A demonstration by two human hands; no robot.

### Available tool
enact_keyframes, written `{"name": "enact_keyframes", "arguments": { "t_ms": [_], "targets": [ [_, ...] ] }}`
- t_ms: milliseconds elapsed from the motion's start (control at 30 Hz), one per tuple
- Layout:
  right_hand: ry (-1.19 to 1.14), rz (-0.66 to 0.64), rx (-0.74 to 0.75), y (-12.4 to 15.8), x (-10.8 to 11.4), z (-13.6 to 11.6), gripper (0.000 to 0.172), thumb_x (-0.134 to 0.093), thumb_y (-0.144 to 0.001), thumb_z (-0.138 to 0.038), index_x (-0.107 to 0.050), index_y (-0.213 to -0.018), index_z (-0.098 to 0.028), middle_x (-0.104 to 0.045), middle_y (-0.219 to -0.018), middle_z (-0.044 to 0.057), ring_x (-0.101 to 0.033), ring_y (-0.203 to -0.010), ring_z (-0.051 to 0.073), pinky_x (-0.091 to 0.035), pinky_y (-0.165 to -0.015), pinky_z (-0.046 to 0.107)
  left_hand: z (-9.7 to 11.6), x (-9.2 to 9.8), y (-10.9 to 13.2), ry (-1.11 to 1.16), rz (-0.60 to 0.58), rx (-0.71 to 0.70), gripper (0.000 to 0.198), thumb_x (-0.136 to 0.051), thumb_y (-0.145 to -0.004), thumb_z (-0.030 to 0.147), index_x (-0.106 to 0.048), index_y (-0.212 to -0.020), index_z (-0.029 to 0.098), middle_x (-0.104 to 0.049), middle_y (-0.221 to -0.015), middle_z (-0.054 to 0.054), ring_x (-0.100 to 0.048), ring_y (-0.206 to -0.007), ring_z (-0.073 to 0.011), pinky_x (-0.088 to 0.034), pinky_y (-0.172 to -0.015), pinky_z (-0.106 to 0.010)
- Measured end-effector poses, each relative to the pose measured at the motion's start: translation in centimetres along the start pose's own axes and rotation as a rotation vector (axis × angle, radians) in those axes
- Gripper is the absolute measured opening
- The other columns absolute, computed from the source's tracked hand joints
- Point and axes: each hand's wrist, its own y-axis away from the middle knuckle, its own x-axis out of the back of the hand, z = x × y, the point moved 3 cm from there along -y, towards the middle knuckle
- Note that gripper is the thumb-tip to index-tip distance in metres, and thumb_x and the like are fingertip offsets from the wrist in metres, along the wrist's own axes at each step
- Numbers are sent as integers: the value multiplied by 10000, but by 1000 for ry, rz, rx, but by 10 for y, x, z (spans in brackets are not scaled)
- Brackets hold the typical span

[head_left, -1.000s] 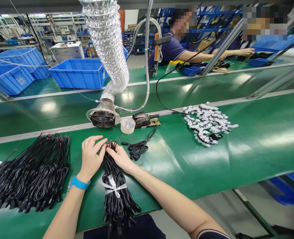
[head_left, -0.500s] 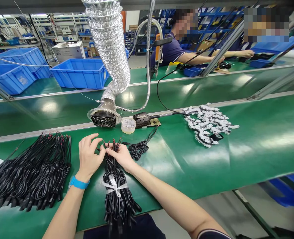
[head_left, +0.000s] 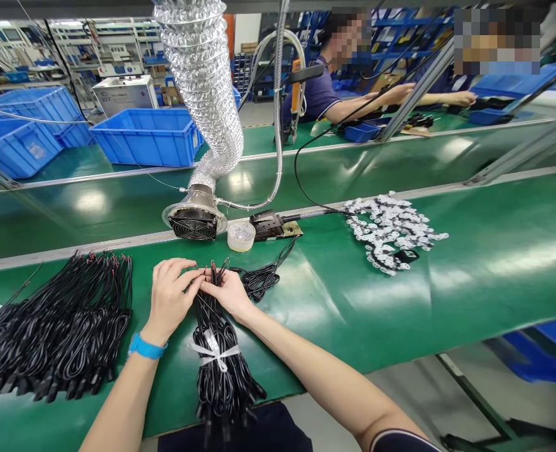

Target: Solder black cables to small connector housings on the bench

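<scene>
A bundle of black cables (head_left: 221,383), tied round its middle with a white strip (head_left: 215,353), lies upright in front of me at the bench edge. Its thin stripped ends, some red, point away from me. My right hand (head_left: 228,292) is closed round these ends from the right. From the left, my left hand (head_left: 171,292) pinches at the wire ends with thumb and fingers together; a blue band is on that wrist. Which single wires sit between the fingertips is too small to tell. Just beyond my right hand rests one loose coiled black cable (head_left: 261,281).
Many black cables (head_left: 65,333) are spread at left. A fume fan (head_left: 193,224) hangs on a silver duct beside a round tub (head_left: 240,236) and a black tool holder (head_left: 267,223). White small parts (head_left: 391,229) lie at right. Blue bins (head_left: 146,139) and two co-workers are across the bench.
My left hand's fingers have come down and closer together at the wire ends. My right hand stays at the bundle. The camera view has shifted slightly.
</scene>
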Motion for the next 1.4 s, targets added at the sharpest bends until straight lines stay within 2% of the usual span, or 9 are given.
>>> {"name": "enact_keyframes", "arguments": {
  "t_ms": [233, 333, 400, 567, 733, 900, 1000, 1133, 1400],
  "targets": [
    [82, 2, 24, 0, 0, 1, 481, -893, -607, -393, -747, -997, -152, -742, -865, 49, -678, -833, 199, -523, -934, 409, 5, -1, 1, 48, -9, 22, 154, -670, -876, 164, -604, -742, 203, -723, -1027, -44, -618, -1033, -243, -420, -962, -457],
    [103, -4, 45, 1, -1, 1, 466, -889, -613, -392, -744, -991, -162, -730, -851, 37, -658, -797, 187, -531, -888, 379, 4, 0, 0, 93, 2, 68, 52, -661, -896, 188, -665, -942, 212, -709, -1094, -56, -617, -1054, -233, -433, -950, -438],
    [108, -31, 69, 1, -2, -1, 448, -883, -627, -395, -735, -981, -163, -696, -801, 11, -622, -747, 163, -526, -826, 338, 2, 0, 0, 104, 0, 65, 187, -628, -930, 188, -670, -1107, 227, -704, -1113, -58, -621, -1041, -219, -440, -932, -422],
    [141, -69, 90, 3, -3, -2, 386, -858, -666, -423, -704, -911, -166, -631, -741, -19, -559, -690, 137, -490, -753, 300, -1, 0, 0, 79, -30, 14, 160, -593, -951, 162, -706, -1023, 249, -725, -1013, -40, -632, -949, -203, -438, -887, -407],
    [194, -67, 84, 3, -3, -1, 392, -842, -674, -399, -717, -959, -160, -636, -766, -9, -573, -722, 153, -494, -787, 318, -2, 1, 1, -18, -12, -68, 104, -619, -914, 151, -671, -954, 232, -739, -974, -34, -651, -923, -212, -426, -902, -417],
    [264, -12, 170, 5, -3, -6, 309, -672, -855, -418, -737, -1047, -185, -685, -1054, 75, -619, -994, 213, -464, -993, 380, -6, 7, 1, -118, 103, 71, 140, -625, -829, 112, -567, -751, 213, -717, -877, -39, -642, -863, -228, -436, -843, -409],
    [332, 2, 234, 7, -3, -14, 286, -567, -928, -427, -743, -977, -207, -649, -1085, 71, -592, -1072, 217, -427, -1045, 382, -6, 7, 0, -83, 115, 117, 81, -632, -854, 147, -652, -901, 210, -722, -999, -58, -644, -939, -236, -441, -870, -411],
    [364, -45, 277, 10, -6, -21, 293, -561, -929, -447, -648, -782, -209, -596, -867, 28, -563, -930, 201, -447, -944, 352, 0, 2, 0, 49, 58, 66, 244, -621, -931, 187, -677, -1160, 251, -718, -1108, -51, -644, -1017, -214, -438, -915, -400],
    [357, -83, 290, 7, -4, -15, 266, -601, -905, -446, -633, -794, -206, -604, -825, 14, -540, -852, 190, -426, -884, 336, -4, 0, 1, 202, 77, 187, 120, -646, -948, 275, -721, -1037, 247, -732, -1041, -40, -651, -996, -208, -450, -910, -400]
  ]
}}
